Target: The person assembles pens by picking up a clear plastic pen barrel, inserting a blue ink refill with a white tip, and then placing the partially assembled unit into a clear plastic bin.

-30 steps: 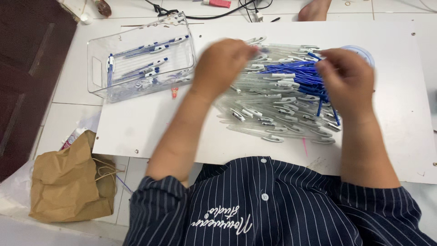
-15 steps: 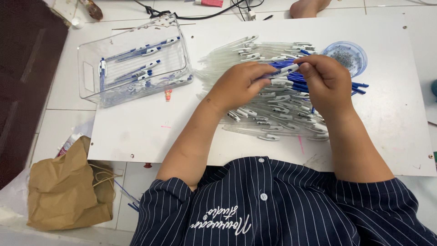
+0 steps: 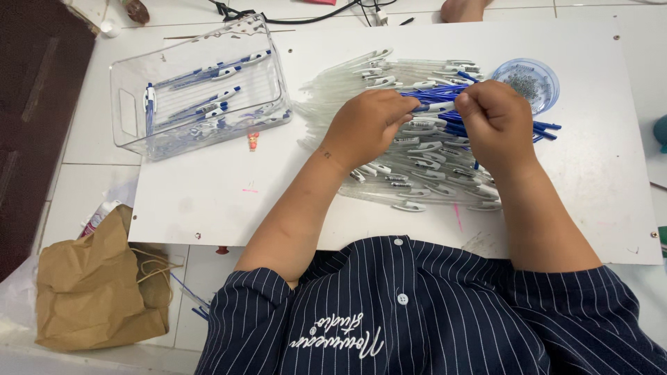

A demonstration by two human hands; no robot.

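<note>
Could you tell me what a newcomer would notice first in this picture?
Probably the two hands at the centre: the left hand and right hand pinch one pen between them above a wide heap of clear pen barrels. At upper left, a clear plastic bin holds several blue-and-white pens.

I see a crumpled brown paper bag [image 3: 97, 288] on the floor and black cables [image 3: 292, 15] beyond the counter [image 3: 208, 201].

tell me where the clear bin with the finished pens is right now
In the head view the clear bin sits at the upper left of the white board, left of the pen pile and above the brown paper bag.
</note>
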